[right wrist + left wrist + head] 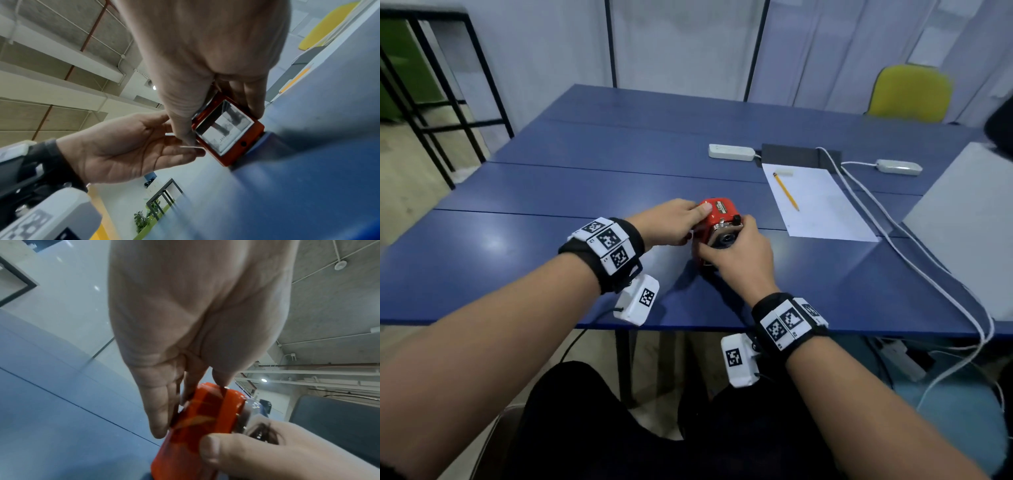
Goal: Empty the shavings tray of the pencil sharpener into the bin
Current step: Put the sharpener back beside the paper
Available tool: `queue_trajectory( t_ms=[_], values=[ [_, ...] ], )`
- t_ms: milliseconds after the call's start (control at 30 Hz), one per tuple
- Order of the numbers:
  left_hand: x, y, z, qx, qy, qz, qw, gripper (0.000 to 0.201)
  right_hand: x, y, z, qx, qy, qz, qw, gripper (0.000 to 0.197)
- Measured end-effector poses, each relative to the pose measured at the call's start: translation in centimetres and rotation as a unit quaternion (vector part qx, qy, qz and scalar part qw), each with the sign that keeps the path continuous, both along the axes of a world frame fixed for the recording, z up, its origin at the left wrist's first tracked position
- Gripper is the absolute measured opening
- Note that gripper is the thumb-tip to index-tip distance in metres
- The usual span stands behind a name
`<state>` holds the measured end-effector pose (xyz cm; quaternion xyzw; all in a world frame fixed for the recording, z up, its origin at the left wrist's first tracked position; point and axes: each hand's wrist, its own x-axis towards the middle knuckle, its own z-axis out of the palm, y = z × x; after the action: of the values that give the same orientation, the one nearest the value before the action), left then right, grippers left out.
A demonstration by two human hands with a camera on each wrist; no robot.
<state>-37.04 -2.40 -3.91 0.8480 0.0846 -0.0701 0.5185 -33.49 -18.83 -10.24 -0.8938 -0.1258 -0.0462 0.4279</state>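
The red pencil sharpener [720, 214] is near the front middle of the blue table [517, 260], tipped so its underside [232, 155] shows in the right wrist view. My left hand [697, 222] holds its left side, thumb on top and fingers along the translucent red tray wall [197, 417]. My right hand [726, 248] grips the near end, fingers curled over the metal front and thumb [209, 449] on the side. The tray sits inside the body. No bin is clearly in view.
A sheet of paper [822, 209] with a yellow pencil [786, 192] and an eraser lies to the right. Behind it are two white power strips [731, 151] with cables running off the right edge. A grey board [969, 226] lies at far right, and a yellow chair [909, 92] stands beyond.
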Motion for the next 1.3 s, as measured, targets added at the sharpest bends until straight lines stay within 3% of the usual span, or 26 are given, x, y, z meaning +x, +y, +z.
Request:
queue_trajectory(
  t_ms=[133, 233, 333, 533, 767, 1067, 1300],
  values=[
    [-0.5, 1.9, -0.2, 0.106, 0.004, 0.017, 0.994, 0.062, 0.4, -0.4, -0.2, 0.003, -0.008, -0.005, 1.000, 0.078],
    [-1.5, 3.1, -0.9, 0.233, -0.002, -0.001, 0.972, 0.058, 1.2, -0.7, -0.1, -0.003, -0.008, -0.010, 1.000, 0.081],
    [-2.4, 3.7, -1.5, 0.298, 0.019, -0.028, 0.954, 0.044, 2.0, -1.1, 0.2, -0.008, -0.001, -0.018, 1.000, 0.077],
    [-3.0, 3.6, -1.9, 0.321, 0.024, -0.046, 0.946, 0.069, 4.7, -1.6, 1.2, -0.003, 0.006, -0.032, 0.999, 0.073],
    [-2.9, 2.8, -2.0, 0.349, 0.035, -0.084, 0.933, 0.070, 10.6, -1.8, 3.1, 0.015, -0.001, -0.062, 0.998, 0.068],
    [-3.3, 3.7, -2.4, 0.427, 0.069, -0.102, 0.896, 0.081, 20.9, 0.2, 3.3, 0.040, 0.011, -0.098, 0.994, 0.078],
    [-3.6, 4.2, -2.9, 0.420, 0.109, -0.106, 0.895, 0.082, 27.6, 2.5, 2.3, 0.042, 0.016, -0.118, 0.992, 0.080]
  ],
)
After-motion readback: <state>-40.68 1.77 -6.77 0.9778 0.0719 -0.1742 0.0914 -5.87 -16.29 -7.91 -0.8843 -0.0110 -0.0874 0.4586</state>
